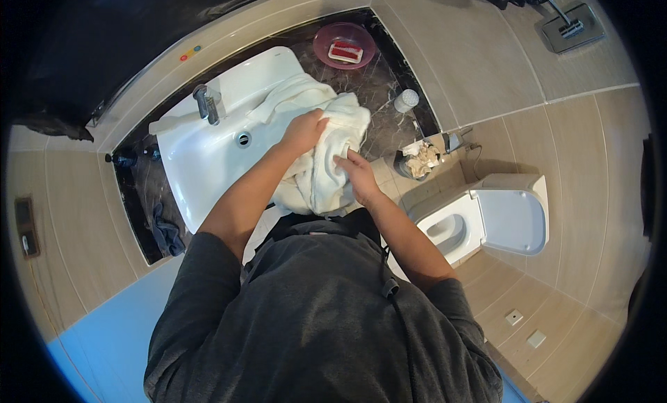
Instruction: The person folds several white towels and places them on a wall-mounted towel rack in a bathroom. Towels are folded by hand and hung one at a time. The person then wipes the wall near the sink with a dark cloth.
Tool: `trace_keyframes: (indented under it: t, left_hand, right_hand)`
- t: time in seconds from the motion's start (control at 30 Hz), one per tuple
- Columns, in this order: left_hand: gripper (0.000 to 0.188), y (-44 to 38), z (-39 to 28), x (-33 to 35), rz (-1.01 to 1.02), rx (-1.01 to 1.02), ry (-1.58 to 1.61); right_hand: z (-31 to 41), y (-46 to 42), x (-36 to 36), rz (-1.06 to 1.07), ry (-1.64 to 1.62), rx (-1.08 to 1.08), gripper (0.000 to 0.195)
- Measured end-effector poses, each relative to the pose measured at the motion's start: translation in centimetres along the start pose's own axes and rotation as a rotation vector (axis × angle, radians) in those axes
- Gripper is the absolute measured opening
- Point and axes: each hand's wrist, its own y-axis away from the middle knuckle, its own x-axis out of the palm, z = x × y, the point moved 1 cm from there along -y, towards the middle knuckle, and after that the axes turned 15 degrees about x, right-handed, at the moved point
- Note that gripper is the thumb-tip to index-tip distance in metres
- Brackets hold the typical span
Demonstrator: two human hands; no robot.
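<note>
A bunched white cloth garment (pixel 333 142) lies over the right side of the white washbasin (pixel 203 168) and hangs over its front edge towards my body. My left hand (pixel 304 132) grips a fold near its middle, the fingertips partly hidden in the fabric. Lower and to the right, my right hand (pixel 359 176) pinches another fold between thumb and fingers. Left of the cloth are the basin's drain (pixel 243 139) and the metal faucet (pixel 206 105).
A pink plastic bowl (pixel 336 30) holding a red and white brush (pixel 345 52) and a white ribbed container (pixel 406 101) stand on the dark marble counter. Right of me are a filled waste bin (pixel 421 159) and a toilet (pixel 453 231) with its lid raised. A dark cloth (pixel 168 231) lies at left.
</note>
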Motion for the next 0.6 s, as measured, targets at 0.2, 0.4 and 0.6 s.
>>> trace_keyframes:
  t: [0.2, 0.4, 0.6]
  left_hand:
    - [0.031, 3.0, -0.2, -3.1, -0.215, -0.29, 0.504]
    - [0.037, 6.6, -2.5, -7.8, -0.647, -0.489, 1.264]
    - [0.054, 7.8, -2.6, -5.7, -0.553, -0.569, 1.297]
  right_hand:
    - [5.1, -0.8, -0.6, 0.13, -0.538, 0.218, 0.052]
    - [12.0, 2.7, 0.8, 0.18, -0.106, -0.249, 0.028]
    - [7.2, 1.9, 1.2, 0.026, 0.868, -0.452, 0.021]
